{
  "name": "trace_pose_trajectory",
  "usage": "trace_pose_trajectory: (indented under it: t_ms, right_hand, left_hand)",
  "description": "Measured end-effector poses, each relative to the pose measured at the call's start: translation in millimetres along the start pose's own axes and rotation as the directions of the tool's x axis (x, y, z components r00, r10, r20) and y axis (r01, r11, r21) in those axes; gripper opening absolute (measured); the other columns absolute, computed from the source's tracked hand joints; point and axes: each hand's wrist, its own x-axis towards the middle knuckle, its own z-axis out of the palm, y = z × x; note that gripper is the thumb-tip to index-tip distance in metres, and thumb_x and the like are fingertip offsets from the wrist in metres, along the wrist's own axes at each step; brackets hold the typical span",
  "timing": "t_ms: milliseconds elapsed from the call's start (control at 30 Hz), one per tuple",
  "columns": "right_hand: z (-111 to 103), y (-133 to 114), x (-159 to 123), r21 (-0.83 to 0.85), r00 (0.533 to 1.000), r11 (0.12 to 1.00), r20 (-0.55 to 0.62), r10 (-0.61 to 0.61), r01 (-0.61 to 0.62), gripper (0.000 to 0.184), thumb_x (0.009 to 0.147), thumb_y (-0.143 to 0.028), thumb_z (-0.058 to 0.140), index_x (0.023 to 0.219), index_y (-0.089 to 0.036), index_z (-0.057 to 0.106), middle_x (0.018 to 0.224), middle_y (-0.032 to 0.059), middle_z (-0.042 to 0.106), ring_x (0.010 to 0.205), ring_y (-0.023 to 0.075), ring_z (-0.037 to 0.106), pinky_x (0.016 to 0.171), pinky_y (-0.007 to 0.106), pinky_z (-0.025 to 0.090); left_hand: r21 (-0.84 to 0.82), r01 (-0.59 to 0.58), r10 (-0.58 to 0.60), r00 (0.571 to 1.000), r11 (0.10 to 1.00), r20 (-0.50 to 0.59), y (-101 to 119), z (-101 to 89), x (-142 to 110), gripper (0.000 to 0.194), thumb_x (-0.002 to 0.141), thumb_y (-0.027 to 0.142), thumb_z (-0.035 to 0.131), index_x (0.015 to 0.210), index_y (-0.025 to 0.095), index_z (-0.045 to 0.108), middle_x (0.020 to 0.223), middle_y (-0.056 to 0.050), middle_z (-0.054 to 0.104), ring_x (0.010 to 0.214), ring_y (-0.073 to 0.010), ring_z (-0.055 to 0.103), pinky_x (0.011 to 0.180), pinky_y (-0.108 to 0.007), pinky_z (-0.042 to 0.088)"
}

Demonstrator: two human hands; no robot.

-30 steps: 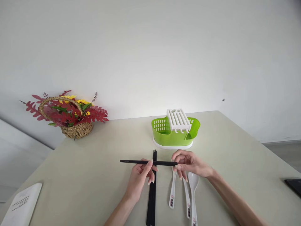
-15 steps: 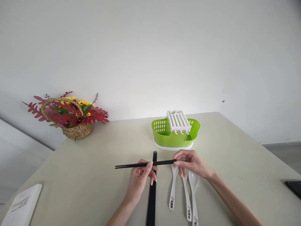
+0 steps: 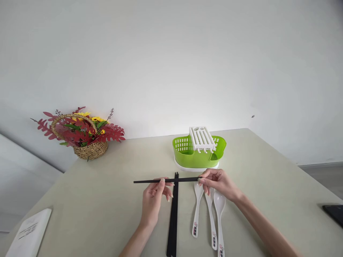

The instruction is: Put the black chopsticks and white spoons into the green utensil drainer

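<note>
Black chopsticks lie level across both hands above the table, pressed together so they look like one stick. My left hand pinches them near the middle between thumb and fingers. At their right end, the thumb and fingertips of my right hand grip them. More black chopsticks rest in a bundle below, pointing away from me. Right of that bundle lie three white spoons, handles toward me; my right hand partly covers their bowls. Behind the hands stands a green basket with a white slotted rack across it.
A wicker basket of artificial flowers stands at the table's back left, by the wall. A white flat object with dark print lies at the front left. On the right edge rests a black phone-like object.
My left hand has slid a little left along the chopsticks. Their left tips, apart before, now look together, and the chopsticks lie more level. The view has shifted slightly.
</note>
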Motion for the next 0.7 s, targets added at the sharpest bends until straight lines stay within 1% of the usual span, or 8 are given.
trace_pose_trajectory:
  t_ms: [133, 233, 267, 333, 400, 467, 600, 700]
  right_hand:
    - [-2.9, -1.6, -0.4, -0.018, 1.000, 1.000, -0.014, -0.015, 0.015, 0.029, 0.086, -0.044, 0.083, 0.081, -0.017, 0.076, 0.060, 0.0008, 0.072, 0.049, 0.0128, 0.065, 0.049, 0.025, 0.056]
    - [-4.2, 0.8, 0.1, -0.037, 1.000, 0.999, -0.017, -0.017, 0.017, 0.030, 0.087, -0.045, 0.083, 0.082, -0.017, 0.076, 0.061, 0.0016, 0.073, 0.050, 0.0127, 0.066, 0.051, 0.024, 0.055]
    - [-4.4, 1.8, 0.4, -0.043, 1.000, 0.999, -0.017, -0.017, 0.016, 0.030, 0.087, -0.045, 0.083, 0.082, -0.016, 0.076, 0.062, 0.0020, 0.074, 0.051, 0.0128, 0.066, 0.052, 0.024, 0.056]
    - [-4.9, 3.6, 1.0, -0.050, 1.000, 0.999, -0.014, -0.019, 0.019, 0.030, 0.088, -0.045, 0.082, 0.083, -0.016, 0.076, 0.064, 0.0028, 0.075, 0.052, 0.0130, 0.067, 0.053, 0.025, 0.056]
    - [-5.6, 4.8, 1.4, -0.054, 1.000, 0.998, -0.009, -0.028, 0.027, 0.029, 0.088, -0.044, 0.082, 0.083, -0.016, 0.076, 0.066, 0.0033, 0.076, 0.053, 0.0130, 0.068, 0.054, 0.024, 0.056]
    - [-6.8, 5.5, 1.5, -0.056, 0.999, 0.997, -0.013, -0.044, 0.044, 0.028, 0.090, -0.042, 0.081, 0.084, -0.016, 0.077, 0.066, 0.0033, 0.076, 0.053, 0.0129, 0.068, 0.055, 0.024, 0.056]
    - [-11.0, 7.7, 2.3, -0.009, 0.996, 0.996, -0.027, -0.088, 0.088, 0.023, 0.091, -0.038, 0.080, 0.084, -0.016, 0.078, 0.064, 0.0028, 0.075, 0.052, 0.0131, 0.068, 0.055, 0.025, 0.057]
    - [-16.8, 10.6, 3.8, 0.073, 0.994, 0.992, -0.014, -0.107, 0.107, 0.020, 0.090, -0.037, 0.081, 0.088, -0.017, 0.079, 0.078, 0.0057, 0.080, 0.056, 0.0141, 0.069, 0.053, 0.025, 0.056]
  left_hand:
    - [-0.015, -0.037, 0.036, 0.996, 0.999, -0.083, -1.8, -5.8, 5.0, 0.045, 0.087, 0.058, 0.075, 0.092, 0.014, 0.071, 0.084, -0.008, 0.075, 0.056, -0.0116, 0.058, 0.053, -0.026, 0.046]
    - [0.015, -0.060, 0.061, 0.995, 0.998, -0.078, -2.1, -8.8, 8.8, 0.042, 0.087, 0.056, 0.076, 0.087, 0.015, 0.071, 0.067, -0.002, 0.069, 0.056, -0.0117, 0.056, 0.056, -0.026, 0.046]
    - [0.029, -0.072, 0.074, 0.994, 0.997, -0.075, -1.0, -9.4, 10.1, 0.041, 0.087, 0.056, 0.076, 0.087, 0.015, 0.072, 0.066, -0.002, 0.068, 0.057, -0.0122, 0.057, 0.057, -0.026, 0.047]
    - [0.060, -0.106, 0.111, 0.991, 0.993, -0.078, 3.7, -9.2, 12.9, 0.040, 0.086, 0.055, 0.077, 0.090, 0.015, 0.075, 0.076, -0.006, 0.074, 0.063, -0.0142, 0.062, 0.060, -0.027, 0.050]
    - [0.087, -0.138, 0.145, 0.986, 0.987, -0.085, 11.7, -6.6, 15.5, 0.039, 0.086, 0.054, 0.077, 0.092, 0.015, 0.077, 0.096, -0.011, 0.078, 0.072, -0.0173, 0.069, 0.063, -0.029, 0.055]
    - [0.107, -0.154, 0.162, 0.984, 0.982, -0.079, 22.3, -1.4, 17.6, 0.039, 0.086, 0.052, 0.078, 0.092, 0.014, 0.079, 0.104, -0.013, 0.079, 0.077, -0.0202, 0.073, 0.065, -0.031, 0.059]
    - [0.137, -0.200, 0.208, 0.977, 0.970, -0.040, 47.6, 12.9, 19.8, 0.038, 0.085, 0.051, 0.079, 0.091, 0.014, 0.079, 0.086, -0.010, 0.079, 0.075, -0.0227, 0.076, 0.066, -0.033, 0.063]
    - [0.189, -0.265, 0.267, 0.964, 0.946, 0.015, 70.1, 20.3, 21.1, 0.035, 0.085, 0.049, 0.080, 0.089, 0.014, 0.080, 0.080, -0.009, 0.079, 0.072, -0.0221, 0.076, 0.067, -0.033, 0.065]
